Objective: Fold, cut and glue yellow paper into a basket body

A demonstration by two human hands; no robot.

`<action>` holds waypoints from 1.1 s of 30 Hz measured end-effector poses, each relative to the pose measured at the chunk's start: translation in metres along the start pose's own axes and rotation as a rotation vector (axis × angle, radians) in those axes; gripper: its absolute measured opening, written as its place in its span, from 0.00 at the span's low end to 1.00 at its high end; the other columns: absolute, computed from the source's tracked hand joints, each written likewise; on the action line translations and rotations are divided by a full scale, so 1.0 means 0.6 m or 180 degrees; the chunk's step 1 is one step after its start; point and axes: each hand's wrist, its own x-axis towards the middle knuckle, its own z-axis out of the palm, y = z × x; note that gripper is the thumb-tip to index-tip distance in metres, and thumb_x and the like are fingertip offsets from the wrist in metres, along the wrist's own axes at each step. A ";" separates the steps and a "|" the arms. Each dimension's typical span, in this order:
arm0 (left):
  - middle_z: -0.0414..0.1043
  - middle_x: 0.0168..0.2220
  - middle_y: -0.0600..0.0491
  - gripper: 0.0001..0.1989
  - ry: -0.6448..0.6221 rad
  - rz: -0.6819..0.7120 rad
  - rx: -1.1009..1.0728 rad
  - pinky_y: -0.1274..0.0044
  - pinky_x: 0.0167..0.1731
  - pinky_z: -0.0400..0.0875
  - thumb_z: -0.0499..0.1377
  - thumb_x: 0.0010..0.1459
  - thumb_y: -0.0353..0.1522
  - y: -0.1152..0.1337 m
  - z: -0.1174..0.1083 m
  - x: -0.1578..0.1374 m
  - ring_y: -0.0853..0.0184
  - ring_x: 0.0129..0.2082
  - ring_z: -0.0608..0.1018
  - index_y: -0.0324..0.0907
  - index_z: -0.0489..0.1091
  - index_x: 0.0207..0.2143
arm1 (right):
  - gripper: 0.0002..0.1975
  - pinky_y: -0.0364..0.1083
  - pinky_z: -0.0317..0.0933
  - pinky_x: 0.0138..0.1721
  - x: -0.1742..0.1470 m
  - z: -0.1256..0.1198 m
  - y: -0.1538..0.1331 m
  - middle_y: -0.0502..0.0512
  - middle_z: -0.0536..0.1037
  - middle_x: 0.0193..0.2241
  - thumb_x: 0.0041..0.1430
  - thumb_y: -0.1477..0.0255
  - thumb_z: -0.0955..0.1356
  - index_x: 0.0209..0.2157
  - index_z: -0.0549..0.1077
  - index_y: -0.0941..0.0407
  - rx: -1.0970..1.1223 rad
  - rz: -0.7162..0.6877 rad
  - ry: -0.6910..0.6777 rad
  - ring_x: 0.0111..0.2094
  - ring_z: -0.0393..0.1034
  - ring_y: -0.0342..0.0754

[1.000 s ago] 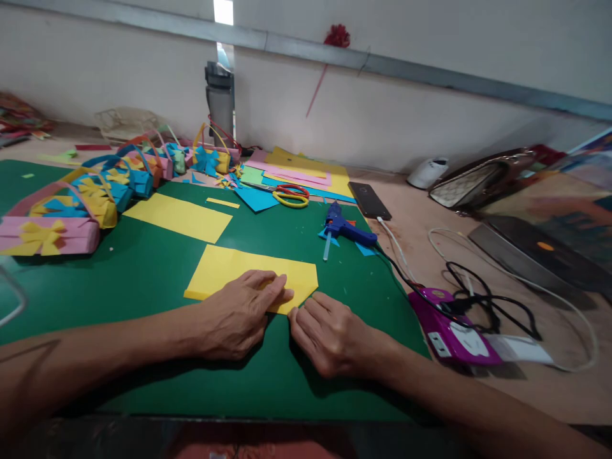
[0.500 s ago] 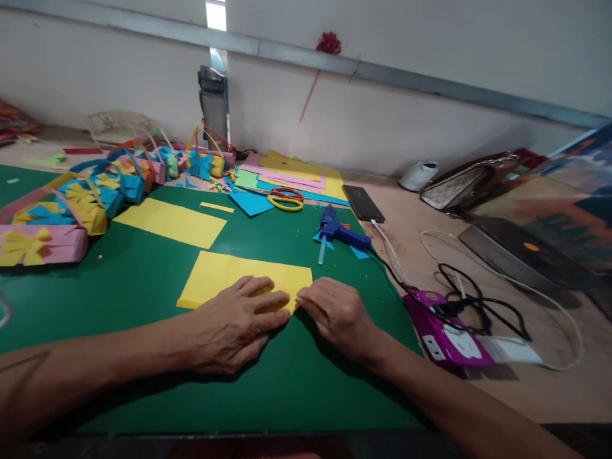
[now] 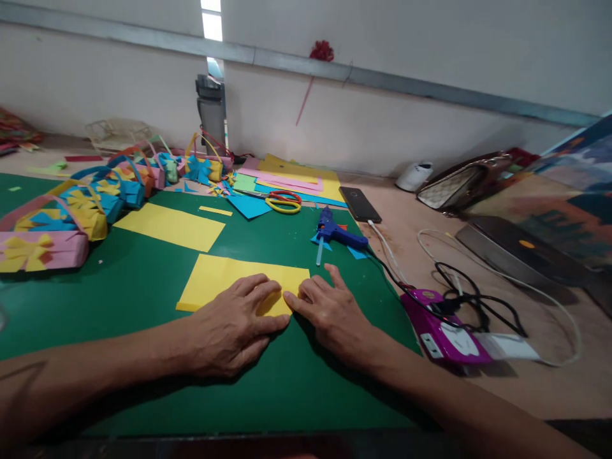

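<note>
A yellow sheet of paper [image 3: 222,274] lies on the green mat, with a narrow fold along its near edge. My left hand [image 3: 241,325] rests on the sheet's near middle, fingers stretched and a little apart, pressing it down. My right hand [image 3: 329,306] is at the near right corner, its index fingertip on the paper close to my left fingers and one outer finger lifted. Part of the fold is hidden under both hands. Behind the left part lies a second yellow sheet [image 3: 169,226], flat, with a thin yellow strip [image 3: 216,211] beyond it.
A blue glue gun [image 3: 342,233] lies behind my right hand, its cord running to a purple power strip [image 3: 444,328]. Scissors [image 3: 282,203] rest by coloured paper sheets [image 3: 296,175]. Several small paper baskets [image 3: 45,248] stand at left. A phone [image 3: 359,204] lies at the mat's edge.
My right hand has slid left along the folded near edge, from the corner toward my left hand, and its fingers have spread. My left hand stays in place. The view has tilted slightly.
</note>
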 end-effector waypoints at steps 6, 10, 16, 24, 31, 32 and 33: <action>0.60 0.54 0.44 0.17 -0.0120 0.0102 -0.0051 0.57 0.54 0.58 0.51 0.59 0.31 -0.001 -0.003 0.002 0.52 0.54 0.61 0.44 0.65 0.52 | 0.18 0.60 0.41 0.50 0.016 0.006 0.015 0.54 0.70 0.32 0.59 0.82 0.59 0.45 0.72 0.54 -0.0121 0.0285 -0.0187 0.35 0.59 0.49; 0.59 0.56 0.44 0.16 -0.0207 0.0157 -0.0026 0.56 0.53 0.58 0.50 0.60 0.31 0.003 -0.010 0.004 0.50 0.55 0.60 0.42 0.64 0.51 | 0.19 0.59 0.42 0.51 0.004 0.006 0.017 0.55 0.69 0.32 0.57 0.84 0.58 0.45 0.72 0.56 0.0007 0.0578 0.0040 0.36 0.60 0.49; 0.59 0.57 0.45 0.18 -0.0223 0.0119 -0.0077 0.56 0.52 0.59 0.50 0.60 0.30 0.005 -0.006 0.003 0.50 0.55 0.60 0.44 0.62 0.53 | 0.17 0.59 0.43 0.50 -0.025 -0.008 -0.022 0.55 0.70 0.32 0.57 0.81 0.60 0.44 0.72 0.54 0.0161 0.0239 -0.0197 0.34 0.59 0.50; 0.56 0.59 0.45 0.20 -0.0193 0.0183 -0.0081 0.57 0.51 0.60 0.51 0.59 0.29 0.001 -0.003 0.002 0.49 0.55 0.60 0.45 0.60 0.54 | 0.18 0.64 0.41 0.52 -0.024 -0.015 -0.006 0.59 0.73 0.33 0.54 0.82 0.61 0.46 0.72 0.58 -0.0295 0.0673 -0.0483 0.37 0.61 0.53; 0.56 0.60 0.45 0.21 -0.0249 0.0108 0.0046 0.56 0.53 0.59 0.52 0.59 0.29 0.006 -0.006 -0.001 0.49 0.56 0.60 0.44 0.59 0.56 | 0.14 0.64 0.45 0.51 -0.028 -0.006 0.012 0.59 0.73 0.31 0.57 0.82 0.61 0.41 0.74 0.60 -0.0703 0.0878 -0.0400 0.36 0.65 0.53; 0.56 0.60 0.45 0.21 -0.0258 0.0123 0.0049 0.55 0.53 0.59 0.52 0.59 0.29 0.006 -0.007 -0.001 0.49 0.57 0.60 0.44 0.59 0.56 | 0.13 0.63 0.47 0.50 -0.028 -0.006 0.015 0.59 0.73 0.31 0.57 0.82 0.61 0.40 0.74 0.60 -0.0775 0.0898 -0.0344 0.35 0.65 0.53; 0.55 0.61 0.44 0.22 -0.0261 0.0146 0.0049 0.55 0.53 0.59 0.52 0.59 0.29 0.006 -0.007 -0.002 0.49 0.57 0.60 0.44 0.58 0.57 | 0.13 0.62 0.49 0.49 -0.028 -0.007 0.018 0.59 0.73 0.30 0.58 0.82 0.61 0.41 0.73 0.60 -0.0846 0.0854 -0.0242 0.34 0.65 0.53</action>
